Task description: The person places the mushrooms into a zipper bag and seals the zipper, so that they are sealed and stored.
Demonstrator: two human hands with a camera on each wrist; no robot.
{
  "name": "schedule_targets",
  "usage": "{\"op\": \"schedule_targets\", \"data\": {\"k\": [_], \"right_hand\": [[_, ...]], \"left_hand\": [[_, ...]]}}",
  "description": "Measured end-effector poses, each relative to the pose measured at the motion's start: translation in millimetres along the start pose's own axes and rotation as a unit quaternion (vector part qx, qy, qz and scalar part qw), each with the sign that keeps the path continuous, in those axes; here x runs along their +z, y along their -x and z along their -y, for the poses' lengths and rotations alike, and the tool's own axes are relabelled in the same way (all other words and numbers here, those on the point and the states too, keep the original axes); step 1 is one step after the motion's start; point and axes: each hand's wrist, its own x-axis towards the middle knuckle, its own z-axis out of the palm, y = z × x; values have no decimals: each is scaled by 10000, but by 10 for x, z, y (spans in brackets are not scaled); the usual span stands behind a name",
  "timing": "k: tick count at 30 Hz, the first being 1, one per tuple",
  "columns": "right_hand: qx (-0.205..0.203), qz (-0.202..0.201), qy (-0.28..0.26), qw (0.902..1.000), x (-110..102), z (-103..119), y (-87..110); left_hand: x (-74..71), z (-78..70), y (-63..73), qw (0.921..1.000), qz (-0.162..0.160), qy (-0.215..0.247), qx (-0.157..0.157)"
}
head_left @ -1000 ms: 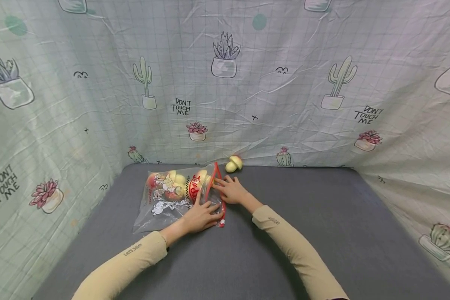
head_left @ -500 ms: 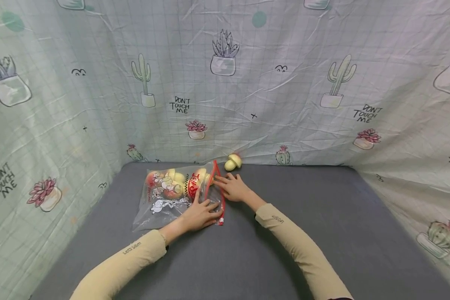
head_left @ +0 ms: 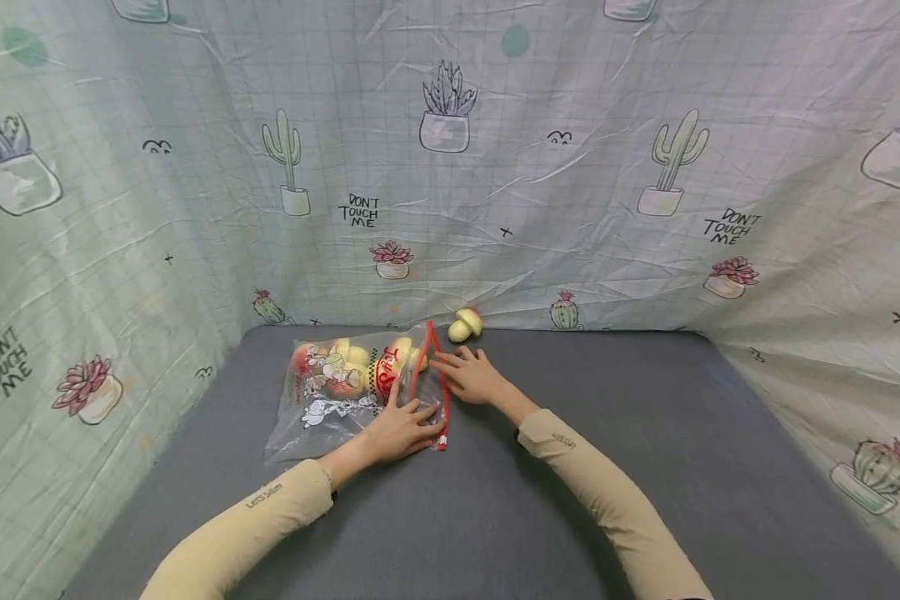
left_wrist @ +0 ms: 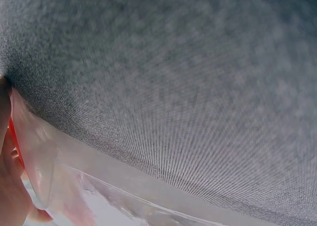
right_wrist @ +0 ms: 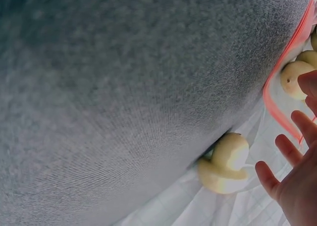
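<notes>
A clear zip bag (head_left: 288, 429) with red trim lies on the table, with several toy mushrooms (head_left: 354, 354) in it. Across its mouth end my left hand (head_left: 397, 432) rests with spread fingers, near the red zip slider. My right hand (head_left: 471, 379), fingers extended and apart, is at the red zip edge (right_wrist: 270, 94); whether its fingertips touch the plastic I cannot tell. One loose toy mushroom (head_left: 465, 325), cream with a reddish cap top, lies just beyond that hand. In the left wrist view only part of the left hand (left_wrist: 12, 191) shows beside the bag.
Dark grey cloth covers the table (head_left: 607, 417). A pale curtain (head_left: 510, 167) printed with potted cacti hangs along its back and sides. The loose mushroom lies close to the curtain's lower edge.
My right hand has drawn back slightly to the right from the bag's mouth. The left hand, bag and loose mushroom have stayed in place, apart from a small camera shift.
</notes>
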Motion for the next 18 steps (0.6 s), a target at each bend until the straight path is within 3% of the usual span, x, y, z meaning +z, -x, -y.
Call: {"op": "schedule_targets", "data": {"k": [18], "right_hand": [[583, -463, -317, 9967, 32, -152, 84]], "left_hand": [[42, -6, -2, 9997, -240, -2, 16]]}}
